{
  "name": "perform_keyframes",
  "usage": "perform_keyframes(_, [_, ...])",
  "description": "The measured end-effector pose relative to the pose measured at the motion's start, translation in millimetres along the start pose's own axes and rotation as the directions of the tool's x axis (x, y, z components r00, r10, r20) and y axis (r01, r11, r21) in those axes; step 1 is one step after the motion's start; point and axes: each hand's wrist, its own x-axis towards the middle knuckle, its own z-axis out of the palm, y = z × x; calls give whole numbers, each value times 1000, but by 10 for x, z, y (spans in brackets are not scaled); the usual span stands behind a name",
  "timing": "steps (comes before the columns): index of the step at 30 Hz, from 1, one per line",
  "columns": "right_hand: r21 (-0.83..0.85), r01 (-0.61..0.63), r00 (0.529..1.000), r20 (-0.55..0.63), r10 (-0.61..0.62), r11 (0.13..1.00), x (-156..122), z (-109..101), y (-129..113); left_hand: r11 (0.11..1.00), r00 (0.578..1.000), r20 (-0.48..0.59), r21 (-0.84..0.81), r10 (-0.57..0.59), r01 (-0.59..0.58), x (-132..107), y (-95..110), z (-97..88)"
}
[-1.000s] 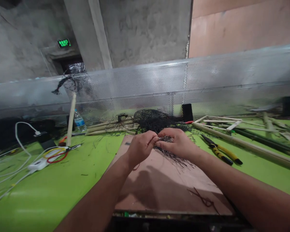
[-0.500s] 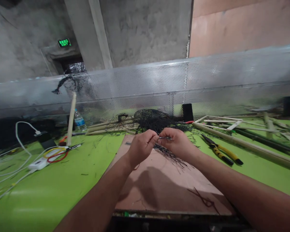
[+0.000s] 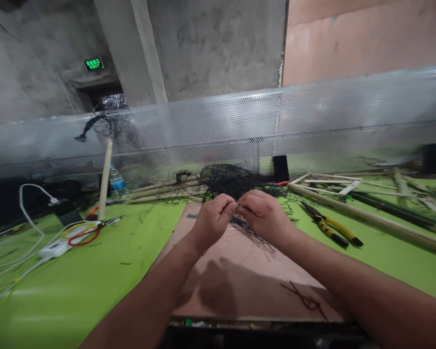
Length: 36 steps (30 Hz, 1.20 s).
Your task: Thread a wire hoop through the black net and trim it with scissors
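In the head view, the left hand (image 3: pixel 215 219) and the right hand (image 3: pixel 266 215) meet over the pinkish board (image 3: pixel 236 286), fingertips nearly touching. Both are curled, thumbs against forefingers, pinching a thin dark strand (image 3: pixel 246 208) where their tips come together; it has a faint metallic shine and may be wire, though the fingers hide most of it. The strand lies between the two hands, its visible length running along the right hand's fingers.

Just below the right hand, a fringe of loose black fibres (image 3: pixel 258 238) spreads over the board. Directly beyond the hands sits a tangled heap of black netting (image 3: pixel 227 180), with bamboo sticks (image 3: pixel 167 190) to its left.

The board rests on the green worktop (image 3: pixel 94 286). To the right of the right hand lie yellow-and-black pliers (image 3: pixel 327 225), jaws pointing away from the person, near a long bamboo pole (image 3: pixel 370 215). A reddish-brown cord (image 3: pixel 307 301) lies loosely crossed on the board, nearer the person, well apart from the hands.
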Motion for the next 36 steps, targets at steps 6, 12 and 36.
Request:
perform_keyframes(6, [-147, 158, 987, 17, -157, 976, 12, -36, 61, 993, 997, -51, -106, -66, 61, -8, 18, 56])
perform_keyframes(12, [-108, 3, 996, -89, -13, 994, 9, 13, 66, 994, 995, -84, -102, -56, 47, -24, -14, 63])
perform_keyframes(36, [716, -643, 761, 553, 339, 274, 36, 43, 66, 882, 958, -4, 391, 288, -264, -34, -304, -58])
